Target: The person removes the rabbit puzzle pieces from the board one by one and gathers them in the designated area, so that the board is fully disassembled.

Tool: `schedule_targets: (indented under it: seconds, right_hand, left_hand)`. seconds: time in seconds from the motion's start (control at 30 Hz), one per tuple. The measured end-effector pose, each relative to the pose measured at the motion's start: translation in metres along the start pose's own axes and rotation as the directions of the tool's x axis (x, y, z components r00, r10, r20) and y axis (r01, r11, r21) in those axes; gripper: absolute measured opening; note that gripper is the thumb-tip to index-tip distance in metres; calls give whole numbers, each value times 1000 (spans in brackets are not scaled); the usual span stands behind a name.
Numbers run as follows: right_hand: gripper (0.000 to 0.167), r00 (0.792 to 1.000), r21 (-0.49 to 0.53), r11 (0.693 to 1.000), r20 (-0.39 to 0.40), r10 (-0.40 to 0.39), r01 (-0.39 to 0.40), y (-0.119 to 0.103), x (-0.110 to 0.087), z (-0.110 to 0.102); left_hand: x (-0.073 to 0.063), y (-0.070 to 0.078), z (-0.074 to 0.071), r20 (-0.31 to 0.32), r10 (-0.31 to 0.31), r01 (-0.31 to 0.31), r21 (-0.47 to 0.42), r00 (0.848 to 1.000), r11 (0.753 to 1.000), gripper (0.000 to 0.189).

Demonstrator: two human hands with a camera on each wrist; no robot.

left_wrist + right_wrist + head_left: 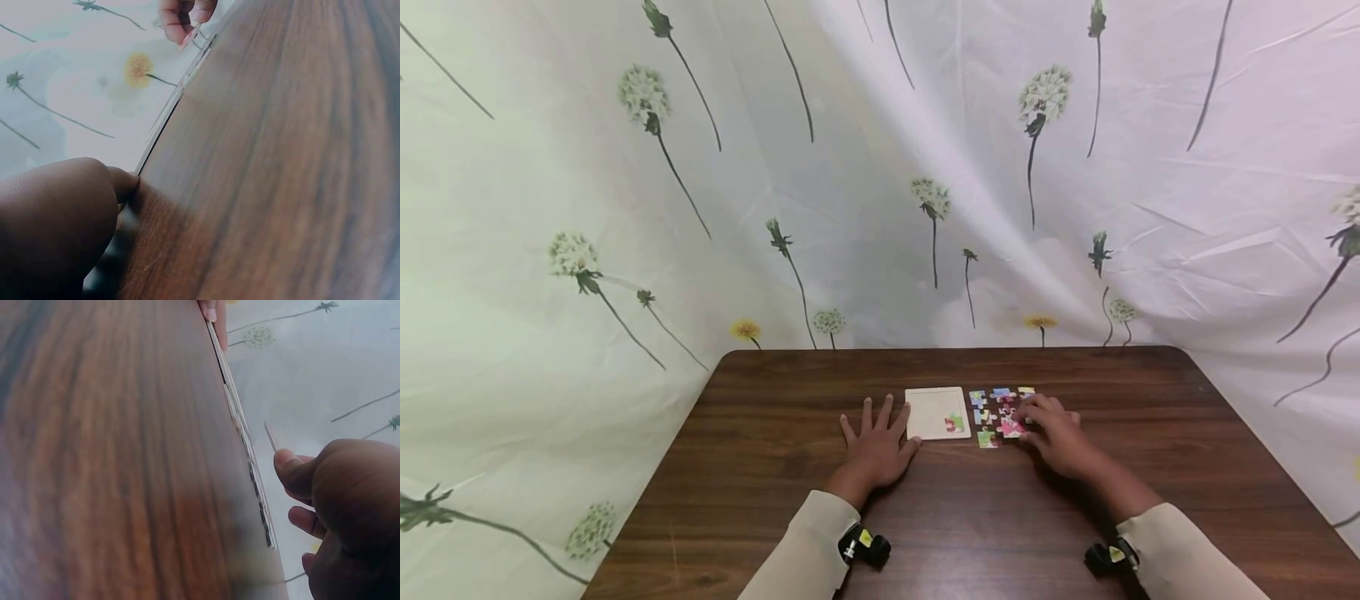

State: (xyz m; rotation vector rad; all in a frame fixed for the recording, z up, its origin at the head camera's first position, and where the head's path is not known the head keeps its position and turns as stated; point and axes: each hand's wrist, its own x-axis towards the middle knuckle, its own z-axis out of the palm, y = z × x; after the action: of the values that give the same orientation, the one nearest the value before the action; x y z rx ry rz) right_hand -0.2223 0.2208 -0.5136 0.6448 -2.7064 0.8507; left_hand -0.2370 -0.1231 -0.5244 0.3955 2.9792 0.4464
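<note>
A pale square puzzle tray (928,412) lies on the table, with a small green and red patch of puzzle (955,423) in its lower right corner. My left hand (878,452) rests with spread fingers at the tray's left edge, its thumb by the lower left corner. Several loose jigsaw pieces (988,439) lie just right of the tray. Over them, my right hand (1060,437) pinches a thin puzzle piece (270,435) between thumb and fingers, raised off the table. The left wrist view shows this piece (189,37) as pinkish; its picture is hard to make out.
The brown wooden table (970,517) has rounded far corners. Behind it and at both sides hangs a white cloth (865,233) printed with dandelions. A small black camera is strapped at each wrist, over beige sleeves (1187,550).
</note>
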Motion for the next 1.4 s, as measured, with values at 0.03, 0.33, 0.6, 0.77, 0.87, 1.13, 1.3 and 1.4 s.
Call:
schedule_targets:
  seconds: [0.03,0.33,0.6,0.77,0.87,1.13,1.3,1.4]
  right_hand:
    - [20,1000,5,1000,2,4,-4,0,-1,-1]
    - [19,1000,26,1000,27,9,-10,5,-4,-3]
    - [19,999,20,1000,33,-6,5,10,-8,0]
    - [18,999,15,1000,35,-2,2,10,-8,0]
    - [18,999,8,1000,45,12,-13,10,-8,1]
    - [19,999,9,1000,48,23,-23,9,-8,0]
    - [20,996,-5,999,72,54,-54,10,-8,0]
    - [20,995,-8,998,77,66,-66,11,-8,0]
  left_hand:
    - [0,0,0,0,0,0,-1,1000,1000,69]
    - [1,-2,4,-11,14,-14,-15,1000,1000,68]
    - [0,-3,6,0,18,-18,-22,1000,1000,69]
    - [0,-2,4,-10,7,-7,-8,1000,1000,69]
    - [0,-2,3,-10,9,-9,-6,1000,1000,69]
    - [0,-2,2,-9,7,-7,-17,1000,1000,69]
    - [0,-1,2,-3,3,-3,-12,1000,1000,69]
    - [0,-1,2,-1,1,-1,-11,1000,1000,69]
